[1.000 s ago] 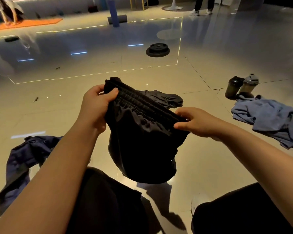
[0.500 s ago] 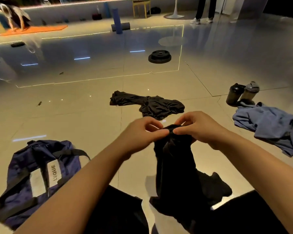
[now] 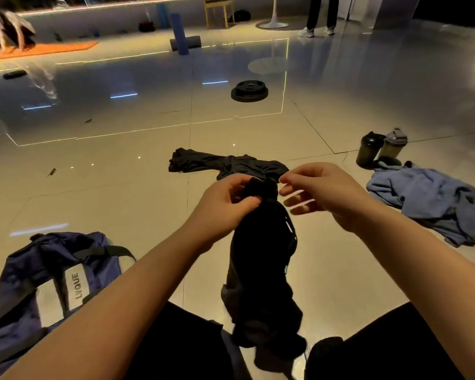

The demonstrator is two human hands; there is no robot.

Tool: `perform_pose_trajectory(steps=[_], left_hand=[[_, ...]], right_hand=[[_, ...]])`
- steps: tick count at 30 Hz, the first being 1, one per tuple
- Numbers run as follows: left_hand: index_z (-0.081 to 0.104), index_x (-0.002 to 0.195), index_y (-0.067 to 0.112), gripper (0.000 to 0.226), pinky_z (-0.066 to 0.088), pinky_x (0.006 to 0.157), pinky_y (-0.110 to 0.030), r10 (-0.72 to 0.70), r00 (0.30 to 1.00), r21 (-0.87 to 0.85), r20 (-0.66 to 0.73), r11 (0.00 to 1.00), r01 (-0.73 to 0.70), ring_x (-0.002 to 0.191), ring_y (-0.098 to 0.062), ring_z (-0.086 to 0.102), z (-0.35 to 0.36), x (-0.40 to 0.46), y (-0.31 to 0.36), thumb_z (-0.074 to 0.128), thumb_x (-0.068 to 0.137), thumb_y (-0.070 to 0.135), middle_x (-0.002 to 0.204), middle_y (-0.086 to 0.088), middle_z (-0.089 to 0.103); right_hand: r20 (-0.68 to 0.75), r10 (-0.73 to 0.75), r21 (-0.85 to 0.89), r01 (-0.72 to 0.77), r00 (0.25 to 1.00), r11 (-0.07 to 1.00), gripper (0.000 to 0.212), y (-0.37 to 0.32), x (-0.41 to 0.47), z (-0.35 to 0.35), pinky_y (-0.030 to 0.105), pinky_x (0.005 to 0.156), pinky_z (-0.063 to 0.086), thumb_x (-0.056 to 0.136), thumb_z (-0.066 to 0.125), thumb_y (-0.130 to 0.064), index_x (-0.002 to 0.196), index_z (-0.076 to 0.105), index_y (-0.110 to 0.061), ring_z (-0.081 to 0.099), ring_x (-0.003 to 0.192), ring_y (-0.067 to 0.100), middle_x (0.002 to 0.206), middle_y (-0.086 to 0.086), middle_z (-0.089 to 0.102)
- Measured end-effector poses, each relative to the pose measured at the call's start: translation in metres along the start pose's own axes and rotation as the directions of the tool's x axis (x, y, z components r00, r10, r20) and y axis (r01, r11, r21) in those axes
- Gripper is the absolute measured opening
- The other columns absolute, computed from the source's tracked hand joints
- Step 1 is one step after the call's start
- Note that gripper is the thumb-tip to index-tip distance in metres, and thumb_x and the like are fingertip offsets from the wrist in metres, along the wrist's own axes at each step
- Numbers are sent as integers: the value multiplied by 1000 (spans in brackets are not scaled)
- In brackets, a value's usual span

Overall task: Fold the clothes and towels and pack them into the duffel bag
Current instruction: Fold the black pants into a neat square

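The person sits on the glossy floor [image 3: 121,187] with a black garment [image 3: 261,256] hanging between their knees, its lower end bunched on the floor. The left hand [image 3: 225,198] has its grip closed on the top of the garment, thumb and fingers pinching the fabric. The right hand [image 3: 321,190] is just beside the garment's top, its grip loose and fingers spread; I cannot tell whether the fingertips touch the cloth. To the near left lies a navy duffel bag [image 3: 47,292] marked LVQUE, slumped. Just beyond the hands, a dark grey garment [image 3: 225,164] lies crumpled. To the right sits a heap of blue cloth [image 3: 428,196], with two shaker bottles [image 3: 381,148] standing at its far edge. Farther off rests a weight plate [image 3: 249,91].
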State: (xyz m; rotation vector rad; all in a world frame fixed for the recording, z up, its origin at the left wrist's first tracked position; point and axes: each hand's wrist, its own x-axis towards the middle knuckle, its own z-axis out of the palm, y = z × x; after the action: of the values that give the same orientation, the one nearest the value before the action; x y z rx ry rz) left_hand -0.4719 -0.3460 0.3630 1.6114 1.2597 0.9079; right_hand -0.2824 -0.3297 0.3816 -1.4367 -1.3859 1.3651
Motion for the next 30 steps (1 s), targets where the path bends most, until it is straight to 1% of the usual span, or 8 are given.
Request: perform_pose_trajectory(steps=[3, 9, 13, 16, 19, 22, 28, 30], left_hand=[[62, 116, 17, 28, 52, 78, -20, 65, 995, -149, 70, 987, -54, 98, -10, 66, -15, 0, 5, 51, 94, 2, 105, 2, 69], [61, 117, 15, 33, 51, 75, -20, 162, 980, -410, 113, 907, -103, 99, -14, 65, -37, -12, 9, 49, 86, 12, 104, 1, 69], [73, 103, 28, 23, 53, 73, -20, 200, 976, -530, 84, 838, -126, 95, -12, 66, -51, -19, 8, 73, 80, 24, 101, 4, 70], [74, 103, 28, 39, 54, 75, -22, 223, 971, -577, 84, 806, -135, 96, -12, 65, -57, -21, 7, 82, 66, 37, 102, 4, 70], [73, 102, 28, 37, 54, 74, -22, 240, 959, -573, 154, 812, -111, 91, -11, 65, -60, -22, 6, 83, 67, 36, 98, 4, 69], [71, 104, 28, 30, 53, 76, -23, 292, 927, -565, 236, 817, -113, 91, -10, 64, -62, -24, 7, 77, 75, 33, 97, 5, 67], [68, 104, 23, 22, 51, 78, -25, 329, 899, -566, 289, 816, -117, 90, -13, 61, -67, -28, 3, 70, 82, 24, 96, 4, 64], [68, 105, 22, 22, 51, 78, -25, 333, 890, -572, 311, 814, -105, 89, -13, 61, -69, -29, 0, 69, 84, 26, 96, 3, 64]], right_hand=[[-88, -91, -237, 68, 992, 969, 16, 4, 12, -17, 32, 76, 54, 96, 52, -8, 105, 64, -13, 64, 87, 21, 102, 10, 67], [28, 22, -495, -5, 999, 869, 32, 21, 28, -44, 43, 91, 51, 97, 47, -4, 123, 58, -18, 57, 110, 33, 114, 11, 60], [42, -21, -477, 38, 999, 878, 28, 27, 30, -48, 34, 82, 52, 97, 50, -7, 116, 60, -25, 59, 106, 31, 114, 9, 61], [160, -17, -394, 80, 987, 916, 31, 28, 27, -48, 28, 80, 51, 98, 48, -9, 109, 59, -36, 57, 108, 21, 117, 4, 58], [298, 36, -373, 82, 954, 924, 49, 33, 24, -40, 32, 91, 48, 98, 44, -1, 118, 53, -44, 52, 116, 16, 131, 0, 50], [289, 9, -365, 101, 957, 926, 62, 38, 27, -38, 37, 101, 44, 95, 43, 5, 129, 47, -46, 47, 121, 17, 145, 0, 37], [422, 194, -511, 55, 885, 858, 27, 52, 33, -36, 39, 97, 45, 90, 60, -5, 102, 62, -29, 52, 121, 22, 123, -7, 55], [399, 144, -490, 78, 906, 868, 37, 51, 34, -36, 37, 93, 47, 90, 62, -7, 109, 55, -37, 53, 118, 22, 131, -3, 48]])
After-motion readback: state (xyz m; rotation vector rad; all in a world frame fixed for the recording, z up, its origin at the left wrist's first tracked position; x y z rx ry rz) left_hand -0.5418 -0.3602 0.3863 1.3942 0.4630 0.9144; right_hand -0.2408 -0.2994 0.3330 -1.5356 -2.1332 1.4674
